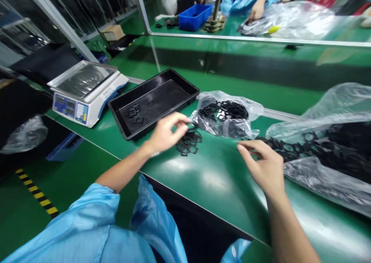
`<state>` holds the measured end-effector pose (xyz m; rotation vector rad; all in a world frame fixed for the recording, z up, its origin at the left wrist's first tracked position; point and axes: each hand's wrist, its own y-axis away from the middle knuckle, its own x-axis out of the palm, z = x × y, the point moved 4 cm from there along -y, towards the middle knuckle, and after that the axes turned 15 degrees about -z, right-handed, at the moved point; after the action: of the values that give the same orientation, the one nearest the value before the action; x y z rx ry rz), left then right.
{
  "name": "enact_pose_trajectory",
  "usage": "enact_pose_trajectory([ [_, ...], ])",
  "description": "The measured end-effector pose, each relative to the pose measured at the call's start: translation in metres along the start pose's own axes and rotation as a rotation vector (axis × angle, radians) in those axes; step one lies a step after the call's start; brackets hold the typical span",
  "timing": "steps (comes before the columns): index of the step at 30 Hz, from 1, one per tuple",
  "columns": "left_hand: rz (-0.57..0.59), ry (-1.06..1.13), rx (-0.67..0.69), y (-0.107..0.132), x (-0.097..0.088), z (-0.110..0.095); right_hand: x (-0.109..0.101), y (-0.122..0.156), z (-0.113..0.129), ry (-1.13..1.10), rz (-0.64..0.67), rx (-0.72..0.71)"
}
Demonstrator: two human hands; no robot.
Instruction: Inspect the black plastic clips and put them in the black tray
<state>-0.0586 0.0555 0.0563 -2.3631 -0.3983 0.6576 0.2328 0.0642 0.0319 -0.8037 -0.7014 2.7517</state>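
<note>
My left hand (169, 132) is over a small pile of black ring-shaped parts (189, 141) on the green bench, its thumb and forefinger drawn together. Dark material shows at those fingertips, but I cannot make out whether they grip it. My right hand (263, 164) is beside the mouth of a large clear plastic bag (319, 100) that lies open, full of similar black parts (307, 145). Its thumb and forefinger tips nearly meet, and what they hold, if anything, is hidden. Between and beyond both hands sits a smaller clear bag (232, 128) with more black rings inside.
A black tray (156, 100) holding several rings stands left of the pile. Farther left is a white and blue weighing scale (87, 91). Across a metal rail, a co-worker's hands (257, 9) are near plastic bags and a blue bin (194, 18).
</note>
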Motion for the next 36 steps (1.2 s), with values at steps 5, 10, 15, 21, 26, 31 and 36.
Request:
enact_pose_trajectory([
  [5,-0.085,-0.446,-0.029,-0.036,-0.110,0.066,-0.009,-0.004,-0.021,0.565,0.183,-0.086],
  [10,-0.085,-0.477,0.044,-0.036,-0.144,0.094,0.009,0.006,-0.017,0.585,0.356,-0.107],
  [15,0.021,-0.424,0.112,-0.011,-0.078,0.055,0.021,0.014,-0.007,0.396,0.303,-0.065],
  [21,0.524,-0.219,0.199,0.032,0.037,0.021,0.025,0.026,-0.008,0.340,0.323,0.055],
  [26,0.577,-0.352,0.247,0.044,0.067,0.023,0.034,0.036,-0.006,0.270,0.331,0.092],
  [31,0.605,-0.356,0.230,0.043,0.065,0.020,0.043,0.047,-0.005,0.080,0.326,0.188],
  [36,0.689,-0.397,0.228,0.038,0.069,0.020,0.046,0.050,-0.009,-0.116,0.291,0.330],
])
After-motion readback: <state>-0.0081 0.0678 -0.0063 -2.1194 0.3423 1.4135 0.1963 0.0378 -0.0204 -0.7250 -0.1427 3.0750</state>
